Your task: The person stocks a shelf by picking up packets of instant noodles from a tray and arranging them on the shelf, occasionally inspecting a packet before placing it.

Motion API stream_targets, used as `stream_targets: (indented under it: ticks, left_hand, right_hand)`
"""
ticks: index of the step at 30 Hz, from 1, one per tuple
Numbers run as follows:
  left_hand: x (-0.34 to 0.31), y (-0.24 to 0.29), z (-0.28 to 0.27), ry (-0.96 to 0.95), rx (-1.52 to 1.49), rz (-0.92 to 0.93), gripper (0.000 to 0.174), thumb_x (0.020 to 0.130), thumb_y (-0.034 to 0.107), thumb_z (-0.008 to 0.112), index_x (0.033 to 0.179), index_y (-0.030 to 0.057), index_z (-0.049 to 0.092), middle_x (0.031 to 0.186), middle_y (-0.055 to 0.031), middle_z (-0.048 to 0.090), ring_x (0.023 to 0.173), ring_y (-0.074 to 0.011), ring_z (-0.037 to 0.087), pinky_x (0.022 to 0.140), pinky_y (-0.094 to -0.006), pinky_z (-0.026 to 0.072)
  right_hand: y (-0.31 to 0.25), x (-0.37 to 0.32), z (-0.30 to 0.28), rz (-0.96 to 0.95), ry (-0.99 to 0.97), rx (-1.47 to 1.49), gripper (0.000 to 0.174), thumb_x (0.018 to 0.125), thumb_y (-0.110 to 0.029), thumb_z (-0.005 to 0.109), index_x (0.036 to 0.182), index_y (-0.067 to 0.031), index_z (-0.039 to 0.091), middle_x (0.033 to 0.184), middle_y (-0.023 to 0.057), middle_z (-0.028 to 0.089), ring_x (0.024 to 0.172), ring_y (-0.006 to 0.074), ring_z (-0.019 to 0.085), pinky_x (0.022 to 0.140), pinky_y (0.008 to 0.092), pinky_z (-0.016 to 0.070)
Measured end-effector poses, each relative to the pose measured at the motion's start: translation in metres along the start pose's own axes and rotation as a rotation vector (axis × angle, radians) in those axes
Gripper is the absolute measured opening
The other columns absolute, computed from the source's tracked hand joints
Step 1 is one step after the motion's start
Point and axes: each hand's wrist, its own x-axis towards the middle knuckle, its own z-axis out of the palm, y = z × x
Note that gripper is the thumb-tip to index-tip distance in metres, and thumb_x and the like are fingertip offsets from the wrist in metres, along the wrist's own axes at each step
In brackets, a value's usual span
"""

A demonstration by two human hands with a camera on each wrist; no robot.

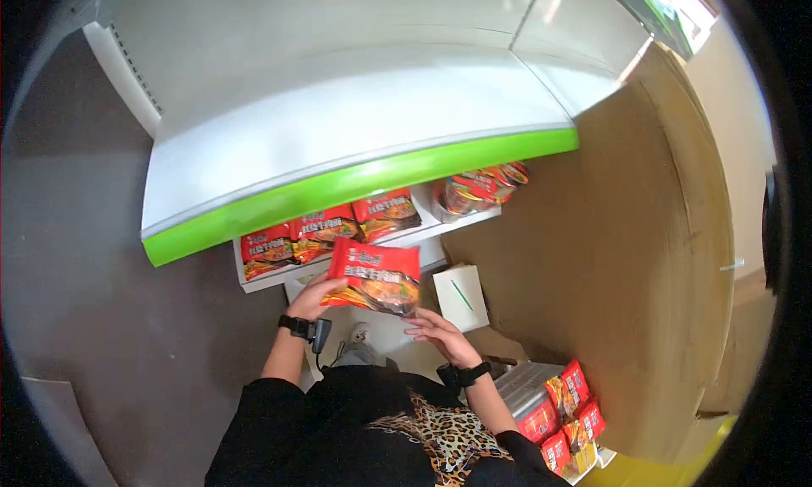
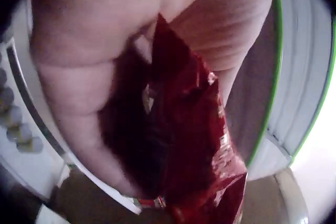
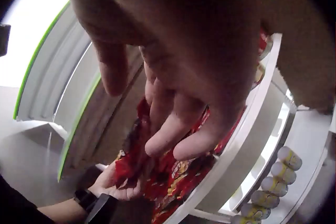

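Left hand: closed about the near left edge of a packet, thumb laid over the wrapper. Right hand: fingers apart and nearly straight, at the packet's lower right corner; whether the fingertips touched it could not be told.

Item held: one red instant-noodle packet, printed side up, slightly tilted, in front of the lower shelf.

Stage, as judged: a single packet in hand, being carried or turned. Any next move seemed to call for a sure hold on the soft wrapper and room for both hands below the overhanging shelf edge.

On the lower shelf: three like packets, side by side, faces up; to their right, a round red-labelled noodle tub.

Above: a broad white upper shelf with a bright green front strip.

Below, by the right wrist view: a row of grey-topped containers with yellow bands.

Surroundings: a tall cardboard sheet to the right; a white box with a green line, low down; a grey crate beside further noodle packets; dark grey floor to the left.
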Motion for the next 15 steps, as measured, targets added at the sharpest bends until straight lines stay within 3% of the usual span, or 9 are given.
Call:
stream_targets:
  ticks: [2,3,5,9,11,12,14,15]
  left_hand:
    - [-0.024,0.02,-0.027,0.187,0.33,0.257,0.028,0.077,0.011,0.053,0.105,0.0049,0.048,0.095,-0.0065,0.055,0.09,-0.0153,0.053,0.075,-0.0268,0.0439]
    - [-0.026,0.015,-0.064,0.196,0.328,0.261,0.028,0.077,0.011,0.053,0.105,0.0049,0.048,0.095,-0.0065,0.055,0.09,-0.0153,0.053,0.075,-0.0268,0.0439]
    - [-0.023,-0.01,-0.153,0.4,0.271,0.373,0.029,0.076,0.017,0.057,0.102,0.0085,0.05,0.096,-0.0067,0.054,0.089,-0.0185,0.053,0.075,-0.032,0.0442]
    - [-0.051,0.009,-0.193,0.528,0.051,0.401,0.03,0.073,0.024,0.059,0.099,0.0091,0.051,0.096,-0.006,0.054,0.086,-0.0199,0.053,0.072,-0.0329,0.0442]
    - [-0.055,0.023,-0.212,0.725,-0.323,0.22,0.035,0.075,0.023,0.057,0.106,0.0116,0.048,0.101,-0.0032,0.051,0.089,-0.017,0.051,0.077,-0.0318,0.041]
    - [-0.056,0.025,-0.222,0.72,-0.316,0.21,0.035,0.075,0.023,0.057,0.106,0.0116,0.048,0.101,-0.0032,0.051,0.089,-0.017,0.051,0.077,-0.0318,0.041]
    - [-0.05,0.02,-0.247,0.636,0.234,0.364,0.042,0.072,0.026,0.06,0.108,0.0103,0.048,0.105,-0.0047,0.049,0.092,-0.0183,0.049,0.077,-0.0319,0.0403]
    - [-0.04,0.024,-0.262,0.625,0.241,0.356,0.042,0.072,0.026,0.06,0.108,0.0103,0.048,0.105,-0.0047,0.049,0.092,-0.0183,0.049,0.077,-0.0319,0.0403]
  right_hand:
    - [-0.009,0.025,0.025,0.05,-0.167,-0.098,0.043,0.078,-0.009,0.043,0.119,-0.0014,0.036,0.117,0.01,0.043,0.106,0.0182,0.043,0.087,0.0284,0.0331]
    - [-0.01,0.035,0.033,0.058,-0.211,-0.155,0.044,0.077,-0.01,0.042,0.119,-0.0026,0.036,0.118,0.0098,0.043,0.106,0.0181,0.043,0.087,0.0283,0.0327]
    - [-0.004,0.048,0.038,0.063,-0.242,-0.2,0.041,0.079,-0.011,0.042,0.119,-0.0036,0.037,0.117,0.0091,0.044,0.103,0.0169,0.045,0.085,0.0266,0.0339]
    - [0.009,0.055,0.034,0.102,-0.213,-0.219,0.038,0.081,-0.015,0.042,0.118,-0.0049,0.039,0.115,0.0083,0.046,0.099,0.0149,0.047,0.081,0.0238,0.0349]
    - [0.007,0.049,0.03,0.147,-0.119,-0.185,0.038,0.081,-0.017,0.043,0.116,-0.0028,0.039,0.113,0.0092,0.047,0.102,0.0176,0.045,0.087,0.0282,0.0327]
    - [0.008,0.045,0.025,0.145,-0.107,-0.179,0.038,0.081,-0.017,0.043,0.116,-0.0028,0.039,0.113,0.0092,0.047,0.102,0.0176,0.045,0.087,0.0282,0.0327]
    - [0.012,0.035,0.016,0.173,-0.003,-0.099,0.037,0.082,-0.018,0.043,0.116,-0.0035,0.039,0.114,0.0091,0.047,0.101,0.017,0.046,0.087,0.0278,0.0333]
    - [0.017,0.03,0.01,0.164,0.026,-0.091,0.038,0.083,-0.021,0.043,0.117,-0.0044,0.039,0.113,0.0087,0.047,0.1,0.0164,0.046,0.085,0.027,0.0343]
